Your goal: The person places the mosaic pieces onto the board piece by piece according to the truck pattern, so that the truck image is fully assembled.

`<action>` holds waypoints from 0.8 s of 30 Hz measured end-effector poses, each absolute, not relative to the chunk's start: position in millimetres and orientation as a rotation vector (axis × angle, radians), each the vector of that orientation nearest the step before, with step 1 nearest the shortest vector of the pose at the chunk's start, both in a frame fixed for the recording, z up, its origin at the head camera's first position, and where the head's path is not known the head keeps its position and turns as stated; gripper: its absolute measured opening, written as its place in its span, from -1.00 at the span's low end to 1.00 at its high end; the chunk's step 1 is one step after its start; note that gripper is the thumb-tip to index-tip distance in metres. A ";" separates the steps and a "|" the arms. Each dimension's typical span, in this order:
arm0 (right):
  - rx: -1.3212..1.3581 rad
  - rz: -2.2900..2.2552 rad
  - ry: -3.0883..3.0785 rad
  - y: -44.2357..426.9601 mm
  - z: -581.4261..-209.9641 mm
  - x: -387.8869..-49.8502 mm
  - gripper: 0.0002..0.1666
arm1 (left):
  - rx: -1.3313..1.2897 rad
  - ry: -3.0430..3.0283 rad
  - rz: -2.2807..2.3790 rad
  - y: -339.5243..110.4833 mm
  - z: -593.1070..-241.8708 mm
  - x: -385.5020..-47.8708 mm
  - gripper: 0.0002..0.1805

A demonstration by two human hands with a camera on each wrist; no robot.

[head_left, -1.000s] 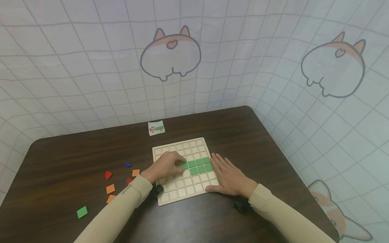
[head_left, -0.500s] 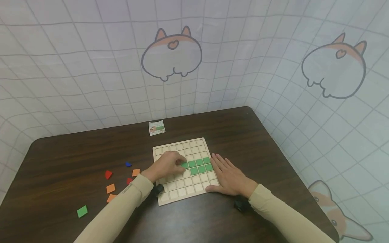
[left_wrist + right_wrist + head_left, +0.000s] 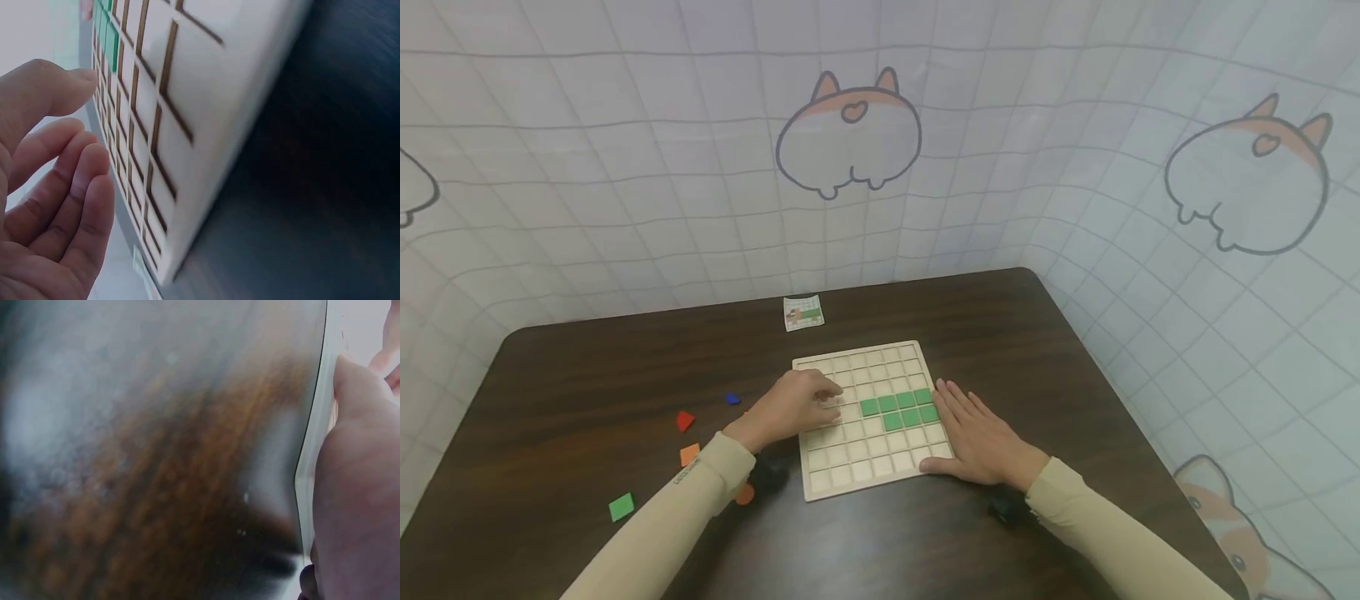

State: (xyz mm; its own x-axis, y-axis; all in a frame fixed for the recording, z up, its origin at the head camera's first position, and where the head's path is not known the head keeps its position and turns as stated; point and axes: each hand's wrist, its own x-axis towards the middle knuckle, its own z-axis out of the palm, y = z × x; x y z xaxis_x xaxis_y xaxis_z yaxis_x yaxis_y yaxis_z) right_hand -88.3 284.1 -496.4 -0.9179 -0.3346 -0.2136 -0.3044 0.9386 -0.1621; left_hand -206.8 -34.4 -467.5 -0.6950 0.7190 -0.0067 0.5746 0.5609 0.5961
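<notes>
A pale wooden grid board (image 3: 842, 477) lies on the dark table. Green square tiles (image 3: 887, 404) fill several cells in two rows toward its right side. Over the board's left part is my left hand (image 3: 790, 404), thumb and fingers loosely bent with a gap between them and nothing held. In the left wrist view, the fingertips (image 3: 97, 159) are beside the bare cells, apart from the green tiles. My right hand (image 3: 981, 442) lies flat along the board's right edge, fingers straight, thumb at the near right corner.
Left of the board lie a loose green tile (image 3: 622, 507), an orange square (image 3: 689, 455), a red piece (image 3: 684, 421), a blue piece (image 3: 733, 398) and a round orange piece (image 3: 744, 494). My left forearm hides part of this area. A small picture card (image 3: 803, 313) lies behind the board.
My left hand has let go of the leftmost green tile in the upper row and drawn back left. My right hand stays at the board's edge. The head view has shifted slightly.
</notes>
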 end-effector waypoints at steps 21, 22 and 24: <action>-0.514 -0.167 2.878 284.7 -496.4 -87.6 0.33 | 0.851 2.750 0.806 -148.5 -452.3 -196.0 -0.65; -0.514 -0.167 2.881 284.8 -496.8 -87.8 0.33 | 0.841 2.759 0.804 -155.0 -451.7 -195.3 -0.65; -0.514 -0.167 2.884 285.0 -497.3 -88.0 0.33 | 0.814 2.771 0.802 -168.7 -450.0 -193.6 -0.66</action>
